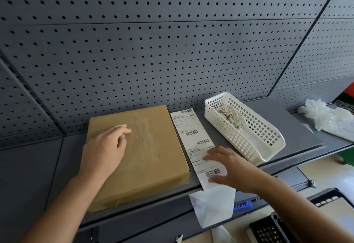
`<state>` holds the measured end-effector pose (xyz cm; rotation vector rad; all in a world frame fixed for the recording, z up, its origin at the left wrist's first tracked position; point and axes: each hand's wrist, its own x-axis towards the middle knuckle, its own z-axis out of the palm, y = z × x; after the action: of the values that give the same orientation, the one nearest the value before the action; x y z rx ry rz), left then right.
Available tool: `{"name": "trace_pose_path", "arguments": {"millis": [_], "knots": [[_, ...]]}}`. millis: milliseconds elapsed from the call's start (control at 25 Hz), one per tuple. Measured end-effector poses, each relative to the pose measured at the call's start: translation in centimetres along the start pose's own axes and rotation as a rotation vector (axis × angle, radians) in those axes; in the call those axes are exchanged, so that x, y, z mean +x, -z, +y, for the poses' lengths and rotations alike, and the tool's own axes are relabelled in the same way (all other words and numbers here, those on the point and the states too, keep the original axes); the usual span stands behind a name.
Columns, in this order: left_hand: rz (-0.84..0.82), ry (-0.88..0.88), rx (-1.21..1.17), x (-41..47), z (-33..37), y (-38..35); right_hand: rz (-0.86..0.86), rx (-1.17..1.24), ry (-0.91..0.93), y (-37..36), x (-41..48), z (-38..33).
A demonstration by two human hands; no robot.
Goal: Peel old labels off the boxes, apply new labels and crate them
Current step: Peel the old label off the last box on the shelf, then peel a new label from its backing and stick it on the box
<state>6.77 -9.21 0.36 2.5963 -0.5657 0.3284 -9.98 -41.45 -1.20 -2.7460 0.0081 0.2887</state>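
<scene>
A flat brown cardboard box (153,156) lies on the grey shelf (287,120), its top showing a pale patch of label residue. My left hand (104,150) rests flat on the box's left part, fingers loosely bent. Just right of the box lies a long strip of white barcode labels (191,133), its blank lower end hanging over the shelf's front edge. My right hand (228,168) hovers over or touches the strip's lower part with fingers spread; contact is unclear.
A white plastic mesh basket (264,147) with crumpled peeled label scraps (230,115) stands right of the strip. Clear gloves or plastic wrap (323,114) lie at the far right. A grey pegboard wall rises behind. A dark crate (268,229) sits below right.
</scene>
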Motion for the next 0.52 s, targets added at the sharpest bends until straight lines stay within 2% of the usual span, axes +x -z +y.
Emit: {"name": "trace_pose_path", "arguments": {"millis": [80, 240, 520], "knots": [[-0.003, -0.011, -0.008, 0.1, 0.0, 0.4, -0.083, -0.06, -0.012, -1.3, -0.6, 0.7], [-0.021, -0.029, -0.008, 0.9, 0.6, 1.2, -0.036, -0.092, 0.034, -2.0, -0.9, 1.1], [-0.121, -0.208, -0.253, -1.7, 8.3, 0.3, 0.09, 0.169, 0.021, 0.6, -0.9, 1.0]]}}
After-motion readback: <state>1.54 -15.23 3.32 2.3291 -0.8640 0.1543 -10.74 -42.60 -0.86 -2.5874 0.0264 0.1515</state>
